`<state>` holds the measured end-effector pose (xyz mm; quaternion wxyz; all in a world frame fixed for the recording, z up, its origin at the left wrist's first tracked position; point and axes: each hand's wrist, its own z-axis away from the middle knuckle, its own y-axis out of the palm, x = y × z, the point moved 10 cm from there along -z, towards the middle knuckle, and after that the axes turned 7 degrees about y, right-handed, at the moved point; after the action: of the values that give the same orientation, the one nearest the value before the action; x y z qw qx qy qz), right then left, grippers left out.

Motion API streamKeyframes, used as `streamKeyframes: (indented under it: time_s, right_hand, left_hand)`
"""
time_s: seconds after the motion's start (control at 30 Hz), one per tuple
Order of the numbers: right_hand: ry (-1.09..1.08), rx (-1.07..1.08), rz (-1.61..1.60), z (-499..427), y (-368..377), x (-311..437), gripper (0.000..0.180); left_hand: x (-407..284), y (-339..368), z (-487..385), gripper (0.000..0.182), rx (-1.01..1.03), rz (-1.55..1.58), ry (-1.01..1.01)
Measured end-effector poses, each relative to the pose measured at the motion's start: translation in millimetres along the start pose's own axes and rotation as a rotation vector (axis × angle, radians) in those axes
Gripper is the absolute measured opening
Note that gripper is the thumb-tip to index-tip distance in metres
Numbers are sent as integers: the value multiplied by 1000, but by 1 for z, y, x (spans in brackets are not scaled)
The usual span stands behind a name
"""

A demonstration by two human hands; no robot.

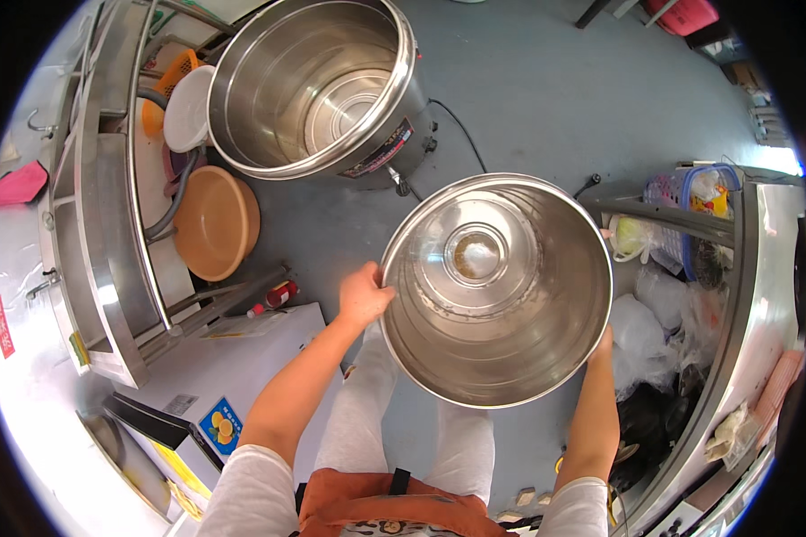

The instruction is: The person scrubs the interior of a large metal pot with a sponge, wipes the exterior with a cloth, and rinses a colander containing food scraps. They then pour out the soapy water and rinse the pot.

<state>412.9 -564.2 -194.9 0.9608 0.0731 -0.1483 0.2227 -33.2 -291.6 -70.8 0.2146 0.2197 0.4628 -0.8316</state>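
A large round stainless steel pot (497,349) is held up in front of my legs, its open mouth towards me; a little brownish liquid or residue shows at its bottom centre. My left hand (367,293) grips the rim at its left side, thumb over the edge. On the right side my right hand (600,346) holds the pot from outside, its fingers mostly hidden behind the wall. Beyond it stands a bigger steel barrel (262,80) with a tap low on its side and a dark label bearing writing. Its inside shows ringed metal and no lid.
Steel sinks (114,221) line the left, with an orange-tan plastic basin (208,221) beneath. A white chest-like appliance (262,362) stands at lower left. On the right, a steel table (745,268) has a blue basket (668,188) and plastic bags below. A black cable (467,131) crosses the floor.
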Motion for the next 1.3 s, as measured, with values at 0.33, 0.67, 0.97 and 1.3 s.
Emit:
streamKeyframes:
  time_s: [0.33, 0.67, 0.97, 1.3]
  right_hand:
    - [-584, -515, 833, 46, -29, 87, 44]
    - [-497, -354, 2058, 193, 119, -32, 29]
    - [-117, 53, 1226, 170, 256, -145, 31]
    - [-59, 47, 1284, 182, 289, -146, 26]
  left_hand:
    - [-13, -72, 47, 43, 48, 43, 117]
    - [184, -577, 130, 25, -920, -77, -255]
    - [405, -548, 13, 47, -552, -233, -593]
    - [369, -631, 95, 41, -514, 607, -631]
